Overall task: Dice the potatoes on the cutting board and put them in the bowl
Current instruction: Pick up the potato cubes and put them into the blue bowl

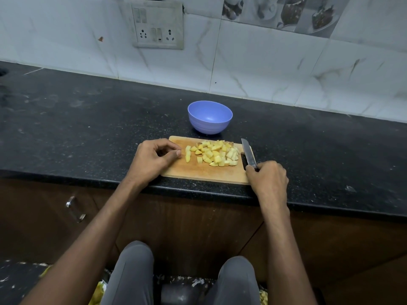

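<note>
We see potato cubes [214, 155] heaped on cutting board [204, 170], centre frame; one long strip [187, 153] uncut. Bowl [209, 116] just above board, holding no potato. Left hand [154, 159] fingers loosely curled, holding nothing; right hand [266, 175] clamped on knife [248, 154]. We judge risks: board near table [88, 128] edge, cubes spilling during transfer; blade near fingers.
</note>
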The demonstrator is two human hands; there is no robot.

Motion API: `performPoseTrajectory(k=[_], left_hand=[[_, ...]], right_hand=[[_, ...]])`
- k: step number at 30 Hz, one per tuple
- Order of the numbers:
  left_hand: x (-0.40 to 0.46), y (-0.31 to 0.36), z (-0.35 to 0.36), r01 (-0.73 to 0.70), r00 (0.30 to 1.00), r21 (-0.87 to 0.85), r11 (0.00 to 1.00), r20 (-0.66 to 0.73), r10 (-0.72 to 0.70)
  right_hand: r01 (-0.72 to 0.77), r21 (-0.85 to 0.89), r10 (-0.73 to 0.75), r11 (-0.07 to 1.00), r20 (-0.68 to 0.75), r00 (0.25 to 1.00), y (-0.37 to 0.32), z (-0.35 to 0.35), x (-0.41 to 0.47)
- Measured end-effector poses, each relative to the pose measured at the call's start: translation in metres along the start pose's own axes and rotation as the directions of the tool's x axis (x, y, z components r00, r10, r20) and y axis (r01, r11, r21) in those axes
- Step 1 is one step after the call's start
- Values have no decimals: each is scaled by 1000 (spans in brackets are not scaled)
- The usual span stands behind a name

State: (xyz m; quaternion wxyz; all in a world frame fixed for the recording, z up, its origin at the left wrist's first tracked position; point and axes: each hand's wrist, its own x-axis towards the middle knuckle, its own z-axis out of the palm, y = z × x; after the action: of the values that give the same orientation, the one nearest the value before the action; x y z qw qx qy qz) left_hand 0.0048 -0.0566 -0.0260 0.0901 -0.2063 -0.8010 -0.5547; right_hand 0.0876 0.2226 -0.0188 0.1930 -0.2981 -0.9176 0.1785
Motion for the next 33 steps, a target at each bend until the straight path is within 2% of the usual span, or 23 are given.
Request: performPoseTrajectory(k=[6,10,13,16,23,27,29,33], left_hand=[[-1,1,0,13,1000,5,1000,-8,-13],[0,2,-1,10,1000,17,1000,-14,-10],[-1,2,-1,2,1000,22,1000,-30,-1],[-1,1,-1,3,999,40,999,-48,-1],[3,-5,1,-34,998,197,980,-41,43],[5,-4,2,-79,996,174,982,-21,84],[6,-3,4,-83,997,140,987,21,81],[6,-4,11,-104,982,238,966,177,63]], right_hand=[[-25,2,25,1000,55,998,2,-8,2],[114,62,-107,992,-106,989,-17,-31,-6],[241,238,-212,941,-142,967,-47,-40,-7],[252,404,-252,879,-56,966,-71,-26,4],[247,291,-267,924,31,963,-86,15,16],[243,252,-264,937,53,963,-85,30,17],[235,273,-261,933,62,963,-85,37,18],[230,273,-260,934,80,962,-85,44,21]])
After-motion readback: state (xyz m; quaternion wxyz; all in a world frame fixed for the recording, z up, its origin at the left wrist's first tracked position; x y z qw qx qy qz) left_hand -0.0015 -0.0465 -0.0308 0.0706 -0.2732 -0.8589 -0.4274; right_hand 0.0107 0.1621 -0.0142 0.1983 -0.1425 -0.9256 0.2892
